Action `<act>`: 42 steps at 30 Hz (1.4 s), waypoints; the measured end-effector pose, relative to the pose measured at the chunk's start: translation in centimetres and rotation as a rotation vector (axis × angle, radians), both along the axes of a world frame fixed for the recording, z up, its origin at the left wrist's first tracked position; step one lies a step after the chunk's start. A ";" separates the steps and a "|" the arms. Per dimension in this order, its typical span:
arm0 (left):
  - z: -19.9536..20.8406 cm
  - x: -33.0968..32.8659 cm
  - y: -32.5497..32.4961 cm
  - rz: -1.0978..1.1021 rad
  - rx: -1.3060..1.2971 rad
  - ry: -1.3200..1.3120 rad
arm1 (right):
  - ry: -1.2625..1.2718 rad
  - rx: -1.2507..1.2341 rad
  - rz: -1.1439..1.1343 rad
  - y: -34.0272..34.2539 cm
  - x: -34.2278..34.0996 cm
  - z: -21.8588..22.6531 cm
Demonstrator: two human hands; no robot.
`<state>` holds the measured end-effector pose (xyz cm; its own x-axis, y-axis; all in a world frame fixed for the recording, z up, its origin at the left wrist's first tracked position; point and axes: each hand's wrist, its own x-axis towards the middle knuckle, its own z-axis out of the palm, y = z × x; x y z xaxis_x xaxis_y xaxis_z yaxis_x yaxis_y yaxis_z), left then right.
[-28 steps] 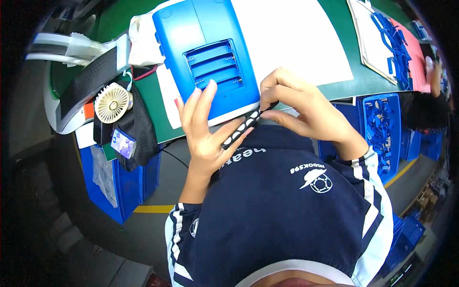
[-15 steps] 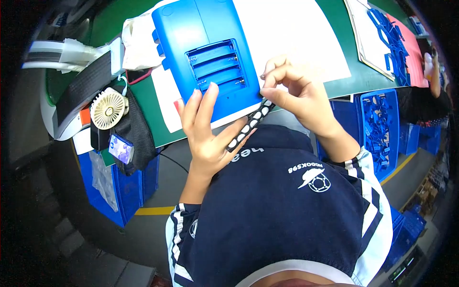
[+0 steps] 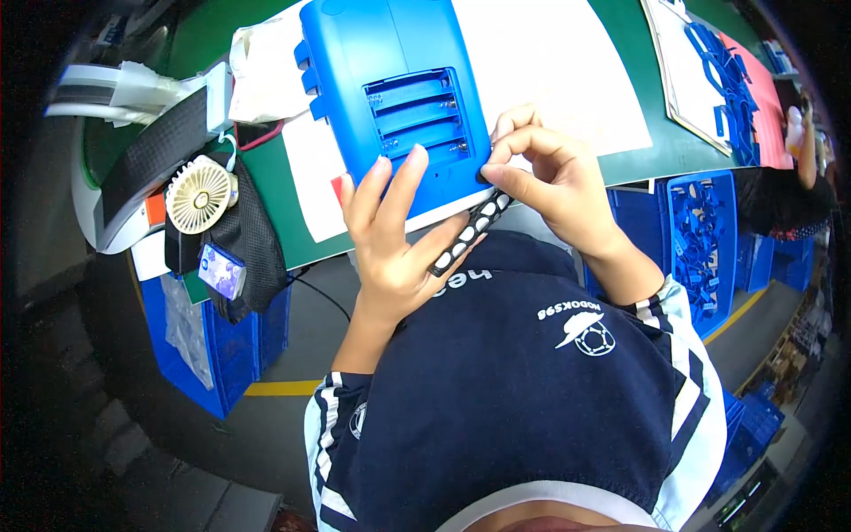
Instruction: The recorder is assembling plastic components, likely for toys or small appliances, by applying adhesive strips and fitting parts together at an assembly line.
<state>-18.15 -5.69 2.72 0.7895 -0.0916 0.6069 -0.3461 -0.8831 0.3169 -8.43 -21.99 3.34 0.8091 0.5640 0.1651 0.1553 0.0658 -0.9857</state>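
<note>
A blue plastic casing (image 3: 390, 44) lies on white paper, its open battery compartment (image 3: 417, 113) showing bare slots and metal springs. My left hand (image 3: 386, 253) rests two raised fingertips on the casing's near left part. Between its thumb and palm it holds a black strip with a row of white round pads (image 3: 472, 232), slanting up toward my right hand. My right hand (image 3: 554, 182) has thumb and forefinger pinched at the casing's near right corner. A small dark round pad (image 3: 482, 178) shows at their tips; what lies inside the pinch is hidden.
Left on the green table (image 3: 310, 254) are a small cream fan (image 3: 202, 195), a black mesh bag (image 3: 253, 257) and a white cloth bag (image 3: 257, 75). Blue strap-like parts (image 3: 722, 75) lie far right. A blue bin (image 3: 702, 239) of small blue parts stands below; another person sits beyond.
The casing has slid slightly right, and my left hand with the strip has shifted the same way. My right hand stays nearly in place, still pinched at the corner.
</note>
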 end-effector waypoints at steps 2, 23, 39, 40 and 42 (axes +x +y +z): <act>-0.1 0.0 0.1 -0.004 -0.006 -0.006 | -0.007 -0.004 0.011 0.0 0.0 0.0; -0.5 0.0 0.4 -0.008 0.002 -0.036 | -0.001 0.090 0.203 -1.4 1.0 -0.7; -0.7 -0.5 0.6 0.017 -0.011 -0.032 | -0.098 -0.162 0.235 -2.4 1.7 1.2; -0.7 -0.6 0.7 0.012 -0.017 -0.031 | -0.101 -0.159 0.237 -2.4 1.9 1.3; -0.9 -0.7 0.8 0.010 -0.023 -0.034 | -0.210 -0.237 0.314 -2.3 2.2 1.7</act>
